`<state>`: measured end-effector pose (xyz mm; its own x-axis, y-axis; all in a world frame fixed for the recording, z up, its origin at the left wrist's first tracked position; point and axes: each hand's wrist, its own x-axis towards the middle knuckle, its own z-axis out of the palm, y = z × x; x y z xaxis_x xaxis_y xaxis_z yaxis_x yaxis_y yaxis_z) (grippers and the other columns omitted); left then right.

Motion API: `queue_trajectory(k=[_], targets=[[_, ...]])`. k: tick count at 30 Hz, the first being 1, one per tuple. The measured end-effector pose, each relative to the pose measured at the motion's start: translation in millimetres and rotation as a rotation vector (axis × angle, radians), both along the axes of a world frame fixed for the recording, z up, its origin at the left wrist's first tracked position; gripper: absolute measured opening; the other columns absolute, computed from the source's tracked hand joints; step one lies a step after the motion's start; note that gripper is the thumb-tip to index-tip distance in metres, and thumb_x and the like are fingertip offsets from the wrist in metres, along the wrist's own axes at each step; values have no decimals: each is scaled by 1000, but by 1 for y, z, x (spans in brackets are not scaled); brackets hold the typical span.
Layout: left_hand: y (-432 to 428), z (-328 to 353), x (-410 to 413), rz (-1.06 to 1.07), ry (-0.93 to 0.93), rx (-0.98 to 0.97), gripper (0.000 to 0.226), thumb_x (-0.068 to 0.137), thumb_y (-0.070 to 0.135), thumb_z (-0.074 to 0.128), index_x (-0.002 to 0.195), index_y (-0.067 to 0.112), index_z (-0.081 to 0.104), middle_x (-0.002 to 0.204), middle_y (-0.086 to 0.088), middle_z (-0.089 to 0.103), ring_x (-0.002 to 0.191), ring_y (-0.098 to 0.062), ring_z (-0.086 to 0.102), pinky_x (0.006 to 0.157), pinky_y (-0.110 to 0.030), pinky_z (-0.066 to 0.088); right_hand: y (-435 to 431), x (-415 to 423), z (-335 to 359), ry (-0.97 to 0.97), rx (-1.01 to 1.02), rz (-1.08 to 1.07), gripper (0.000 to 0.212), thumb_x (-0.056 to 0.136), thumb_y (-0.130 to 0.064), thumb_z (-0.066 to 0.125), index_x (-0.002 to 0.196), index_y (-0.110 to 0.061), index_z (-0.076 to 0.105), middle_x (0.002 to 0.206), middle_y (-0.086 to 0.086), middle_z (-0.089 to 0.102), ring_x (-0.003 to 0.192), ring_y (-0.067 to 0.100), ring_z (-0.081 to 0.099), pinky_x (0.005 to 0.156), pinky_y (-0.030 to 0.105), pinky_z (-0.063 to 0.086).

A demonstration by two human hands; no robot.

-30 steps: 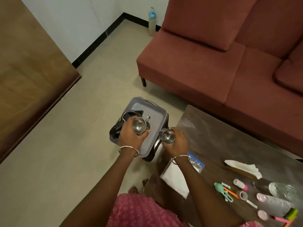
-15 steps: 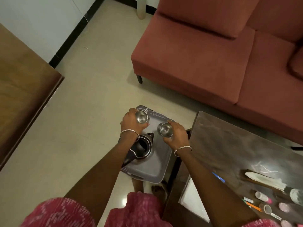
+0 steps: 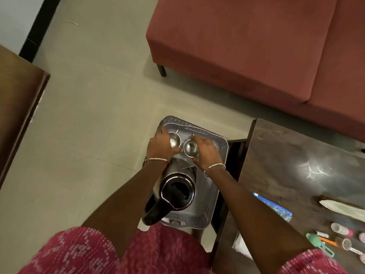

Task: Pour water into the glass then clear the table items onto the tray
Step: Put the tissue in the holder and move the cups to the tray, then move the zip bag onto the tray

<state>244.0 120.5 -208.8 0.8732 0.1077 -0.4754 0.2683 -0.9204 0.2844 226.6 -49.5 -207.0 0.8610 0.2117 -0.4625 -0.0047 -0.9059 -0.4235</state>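
A grey perforated tray (image 3: 209,212) sits on a low stand beside the dark table (image 3: 286,159). Two steel cups stand side by side at the tray's far end. My left hand (image 3: 161,146) grips the left steel cup (image 3: 174,140) from its left side. My right hand (image 3: 206,149) grips the right steel cup (image 3: 190,148) from its right side. A steel kettle (image 3: 177,190) with a black lid and handle stands in the tray's near half, between my forearms.
A red sofa (image 3: 246,46) stands beyond the tray and table. On the table's near right lie a blue-edged plastic bag (image 3: 274,206), a folded tissue (image 3: 341,206), a green spoon (image 3: 320,246) and several small items. A wooden surface (image 3: 17,107) is at the left.
Both hands have moved the two steel cups toward the tray's far end and lower, closer together. The camera has tilted down over the tray.
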Motion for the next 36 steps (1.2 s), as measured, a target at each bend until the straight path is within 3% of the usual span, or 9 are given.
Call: queue_trajectory(k=[12,18,22,27,31,36], targets=[[1,-14,4,-53,26,6,92,63,56,82,127,2,42,108,-21,66,93,-38,66,74,-38,48,3,3,-18,-30,0,-41,72,73,-5,79,137,-17,51,131,6,61,123,29,52,99,31,40],[1,-13,5,-83,40,35,104,60,59,83,133,1,38,104,-21,68,91,-37,67,72,-34,46,4,1,-20,-43,31,-49,73,70,-6,82,135,-16,51,131,9,59,122,30,54,98,35,44],[2,-6,3,-36,55,12,103,57,57,85,131,2,39,102,-20,68,91,-37,66,70,-32,40,3,3,-17,4,31,-48,80,70,-6,82,140,-16,45,137,11,53,124,31,52,100,35,44],[6,23,5,43,65,8,77,70,56,78,115,3,46,100,-19,67,92,-38,64,71,-36,41,-8,-10,3,23,72,-161,81,74,-8,81,144,-15,40,144,11,46,130,29,48,106,34,42],[5,67,2,225,19,-220,34,82,44,71,97,15,62,94,-12,70,96,-32,64,82,-35,48,-35,-47,25,-73,69,-304,51,85,-3,62,135,-8,52,135,13,53,124,29,51,105,35,43],[-32,123,-18,367,-210,-486,11,84,27,70,88,16,68,77,-2,71,74,-19,70,78,-35,57,-85,-108,45,-156,59,-722,20,90,-3,57,103,-5,72,103,17,70,95,35,65,79,32,46]])
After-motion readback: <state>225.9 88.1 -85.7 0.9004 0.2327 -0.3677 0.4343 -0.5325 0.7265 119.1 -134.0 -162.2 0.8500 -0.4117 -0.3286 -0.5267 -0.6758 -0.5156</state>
